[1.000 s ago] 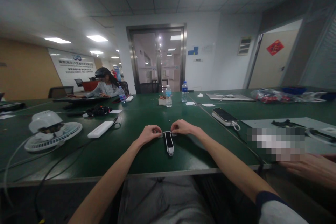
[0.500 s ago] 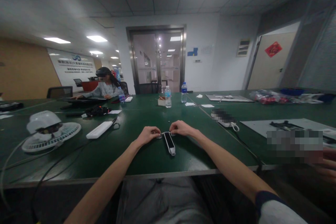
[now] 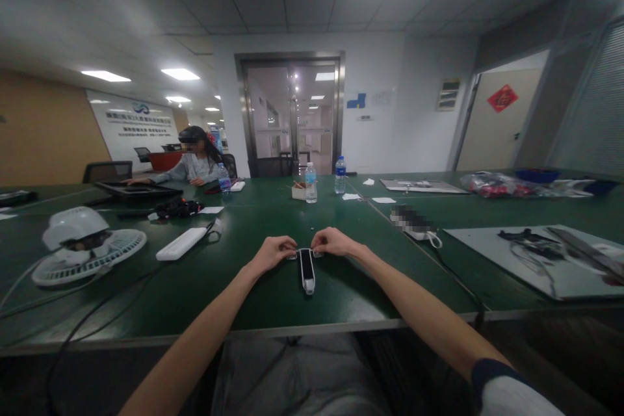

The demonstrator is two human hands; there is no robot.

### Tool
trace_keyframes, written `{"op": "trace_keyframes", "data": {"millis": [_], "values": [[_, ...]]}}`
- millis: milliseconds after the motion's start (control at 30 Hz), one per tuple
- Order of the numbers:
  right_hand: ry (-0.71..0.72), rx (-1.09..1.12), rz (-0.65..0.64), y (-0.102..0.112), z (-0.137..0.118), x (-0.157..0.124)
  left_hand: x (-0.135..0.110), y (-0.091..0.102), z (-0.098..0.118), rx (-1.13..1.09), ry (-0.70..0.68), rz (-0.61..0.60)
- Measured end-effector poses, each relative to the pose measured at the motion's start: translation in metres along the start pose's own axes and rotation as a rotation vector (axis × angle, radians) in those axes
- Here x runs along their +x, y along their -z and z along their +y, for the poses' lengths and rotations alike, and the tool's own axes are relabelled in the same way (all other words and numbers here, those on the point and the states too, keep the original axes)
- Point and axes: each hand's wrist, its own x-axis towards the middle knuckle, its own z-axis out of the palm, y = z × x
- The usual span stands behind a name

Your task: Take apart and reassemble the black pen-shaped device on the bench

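A slim black and silver device [image 3: 307, 270] lies lengthwise on the green table [image 3: 273, 299], its near end pointing at me. My left hand [image 3: 272, 251] pinches a small grey tab at the left of its far end. My right hand [image 3: 333, 242] pinches the matching tab on the right. Both hands have curled fingers and rest on the table, about a hand's width apart.
A white desk fan [image 3: 82, 244] lies at the left, with a white power bank [image 3: 182, 243] and cables beside it. Two water bottles [image 3: 311, 182] stand further back. A grey mat with parts [image 3: 541, 257] lies at the right. Another person [image 3: 195, 159] sits at the far left.
The device has swung from a slant to lie straight toward me. A co-worker's hand at the right edge has left the view. My hands stay at the device's far end.
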Motion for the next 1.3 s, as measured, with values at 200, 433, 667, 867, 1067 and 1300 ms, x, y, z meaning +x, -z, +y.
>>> {"op": "trace_keyframes", "data": {"millis": [200,433,667,867,1067,1300], "values": [[-0.093,-0.222,0.271,0.01,0.02,0.004,0.001,0.001,-0.006,0.068,-0.018,0.02],[-0.255,-0.527,0.327,-0.003,0.051,0.013,0.002,0.001,-0.014,0.075,-0.022,0.026],[-0.368,-0.545,0.247,-0.001,0.051,0.023,-0.001,0.003,-0.01,0.142,-0.007,0.007],[-0.176,-0.409,0.196,0.004,0.029,0.006,-0.001,0.003,-0.009,0.271,0.028,0.001],[0.05,-0.095,0.122,-0.003,0.003,-0.015,-0.002,0.002,-0.008,0.263,0.003,-0.014],[-0.003,0.057,0.069,-0.006,0.002,-0.013,0.0,0.001,-0.012,0.272,0.0,-0.018]]}}
